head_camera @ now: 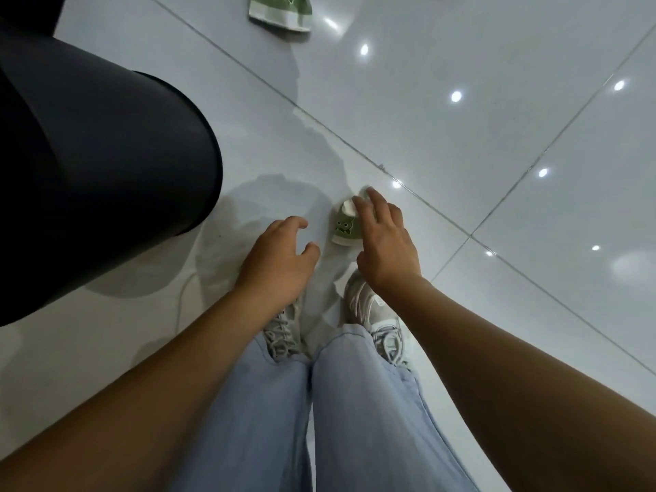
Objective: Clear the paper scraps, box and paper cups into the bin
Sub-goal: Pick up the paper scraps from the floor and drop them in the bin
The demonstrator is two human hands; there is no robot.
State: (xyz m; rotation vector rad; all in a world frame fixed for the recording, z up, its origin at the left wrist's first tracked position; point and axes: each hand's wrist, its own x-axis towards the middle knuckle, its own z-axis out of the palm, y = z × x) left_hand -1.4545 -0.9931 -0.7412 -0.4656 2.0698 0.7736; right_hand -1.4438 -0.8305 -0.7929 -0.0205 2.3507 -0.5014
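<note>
We are bent over the floor with both arms stretched down past our knees, and the thing in question is a small green paper cup lying on its side on the pale tiles, just ahead of our shoes. Its long axis runs roughly away from us and a little to the right, the white rim at the far end, the base nearer our feet. Our right hand is plainly the nearer one: it sits over the cup's right flank, its fingers spread and loose, the tips reaching to the rim end and seeming to touch it, though we cannot tell that they have closed on anything. We judge the cup not yet grasped. Our left hand hangs just to the left of the cup, apart from it, the fingers half curled and holding nothing.

So the coming move turns on this: the cup lies under and to the left of the right hand's fingers, and they would need to wrap across its short width, not along its length. The dark bin stands well to the left, past the left hand, so the carry would run leftward. A second green cup lies far off, near the top edge of the floor in view
</note>
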